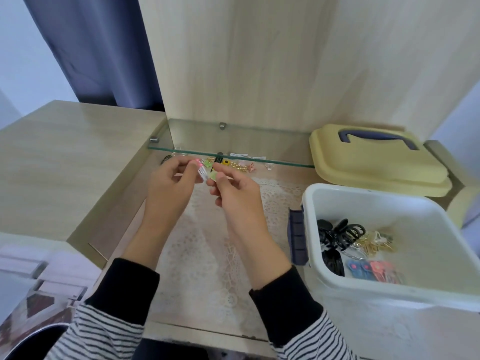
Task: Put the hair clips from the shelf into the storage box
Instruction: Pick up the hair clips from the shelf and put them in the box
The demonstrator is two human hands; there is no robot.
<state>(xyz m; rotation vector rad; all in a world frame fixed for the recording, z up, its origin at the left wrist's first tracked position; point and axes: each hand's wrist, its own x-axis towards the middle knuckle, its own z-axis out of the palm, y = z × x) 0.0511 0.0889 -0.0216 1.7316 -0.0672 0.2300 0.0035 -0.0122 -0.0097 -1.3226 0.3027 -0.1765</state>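
Note:
My left hand (173, 181) pinches a small silver clip with a pink tip (200, 169). Close beside it, my right hand (235, 191) grips a small pale green clip (213, 175). Both hands hover just in front of the glass shelf (283, 162). Several small clips (240, 167) lie in a row by the shelf's front edge, among them a gold chain one and a pink one. The white storage box (363, 289) stands open at the right. Inside it lie black claw clips (337, 233), gold clips and blue and red snap clips.
The box's yellow lid (376, 165) with a dark blue handle lies behind the box, against the wooden back panel. A lace mat (207, 245) covers the surface under my hands. A wooden desk top (65, 157) extends to the left, with a dark curtain behind.

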